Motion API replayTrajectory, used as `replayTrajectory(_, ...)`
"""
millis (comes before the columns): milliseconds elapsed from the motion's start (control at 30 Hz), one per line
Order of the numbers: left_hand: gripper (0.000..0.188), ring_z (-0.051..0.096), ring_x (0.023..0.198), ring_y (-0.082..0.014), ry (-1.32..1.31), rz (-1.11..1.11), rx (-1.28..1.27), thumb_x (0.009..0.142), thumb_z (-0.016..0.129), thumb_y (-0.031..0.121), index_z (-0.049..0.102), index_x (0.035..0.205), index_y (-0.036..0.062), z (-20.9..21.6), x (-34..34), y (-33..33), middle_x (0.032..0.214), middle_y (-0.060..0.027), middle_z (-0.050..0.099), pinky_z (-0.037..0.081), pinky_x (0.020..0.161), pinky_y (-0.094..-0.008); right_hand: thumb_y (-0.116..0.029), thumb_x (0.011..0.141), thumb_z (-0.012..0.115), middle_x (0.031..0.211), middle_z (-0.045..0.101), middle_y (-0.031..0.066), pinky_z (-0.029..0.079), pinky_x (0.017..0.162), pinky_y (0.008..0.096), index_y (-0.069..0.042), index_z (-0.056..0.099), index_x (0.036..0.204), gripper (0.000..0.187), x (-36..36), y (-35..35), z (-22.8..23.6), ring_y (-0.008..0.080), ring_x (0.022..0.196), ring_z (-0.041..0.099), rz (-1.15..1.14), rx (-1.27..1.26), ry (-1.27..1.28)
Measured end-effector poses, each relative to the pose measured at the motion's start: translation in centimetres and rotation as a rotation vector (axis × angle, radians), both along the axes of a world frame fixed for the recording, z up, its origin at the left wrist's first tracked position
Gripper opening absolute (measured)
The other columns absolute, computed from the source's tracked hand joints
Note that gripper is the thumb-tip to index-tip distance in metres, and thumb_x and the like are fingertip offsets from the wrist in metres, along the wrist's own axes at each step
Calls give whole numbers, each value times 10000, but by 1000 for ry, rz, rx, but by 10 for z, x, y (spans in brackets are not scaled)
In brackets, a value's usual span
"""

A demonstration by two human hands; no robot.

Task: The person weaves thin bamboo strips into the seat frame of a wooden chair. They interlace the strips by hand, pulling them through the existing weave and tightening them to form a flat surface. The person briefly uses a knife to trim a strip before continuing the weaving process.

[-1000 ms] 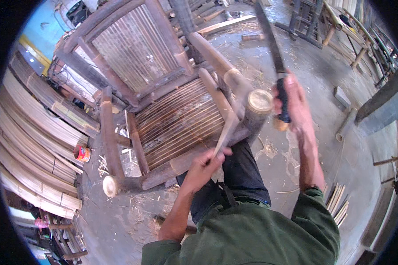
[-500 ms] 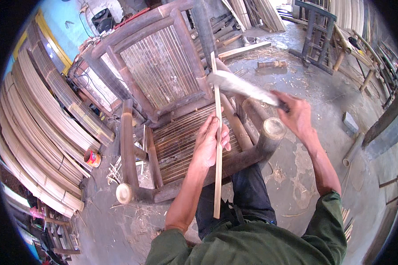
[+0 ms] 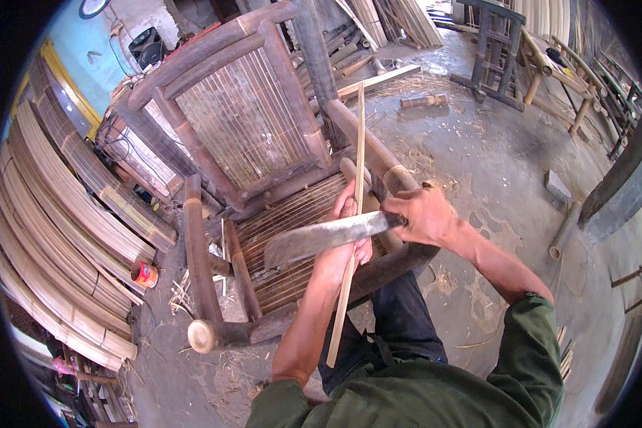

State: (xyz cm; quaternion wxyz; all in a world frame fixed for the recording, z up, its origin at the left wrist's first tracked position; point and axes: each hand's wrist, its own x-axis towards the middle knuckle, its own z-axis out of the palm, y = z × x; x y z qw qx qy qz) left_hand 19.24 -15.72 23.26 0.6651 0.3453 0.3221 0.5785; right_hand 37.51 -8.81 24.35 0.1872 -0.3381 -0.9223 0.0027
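A long, thin bamboo strip (image 3: 360,135) runs from above the chair seat down toward my lap. My left hand (image 3: 341,258) is closed round it near its middle, palm up. In my right hand (image 3: 432,216) is the handle of a machete, its broad steel blade (image 3: 314,240) pointing left. The blade passes over my left hand and the strip, covering part of both; whether it touches the strip I cannot tell. Beneath my hands is a dark bamboo armchair (image 3: 285,322) with a slatted seat and back. My right wrist is above its right armrest.
Bundles of long split-bamboo strips (image 3: 64,235) lean at the left, beside a small red-and-orange can (image 3: 144,274). A grey block (image 3: 558,185) and a bamboo tube (image 3: 565,230) lie on the floor at right. Farther back are a short bamboo piece (image 3: 424,101) and a dark wooden frame (image 3: 493,53).
The machete has come down and left from the strip's upper part to across my left hand. The strip now tilts more, its upper end farther right. The view has shifted slightly.
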Motion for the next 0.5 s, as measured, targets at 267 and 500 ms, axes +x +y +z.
replayTrajectory(267,452,322,350,-58,7,31,-65,1028,368,306,292,1465,217,7,-3,-17,518,44,325,311,328,-216,-206,576,681,768,624,26,429,706,408,-144,639,880,314,-6,16,-13,243,762,639,-93,136,67)
replayTrajectory(500,446,313,373,-54,106,-7,-3,1033,351,305,308,1465,206,11,-11,-34,529,34,324,326,344,-221,-258,644,695,762,666,69,530,647,416,-167,663,939,311,9,45,-12,266,710,671,-259,51,111)
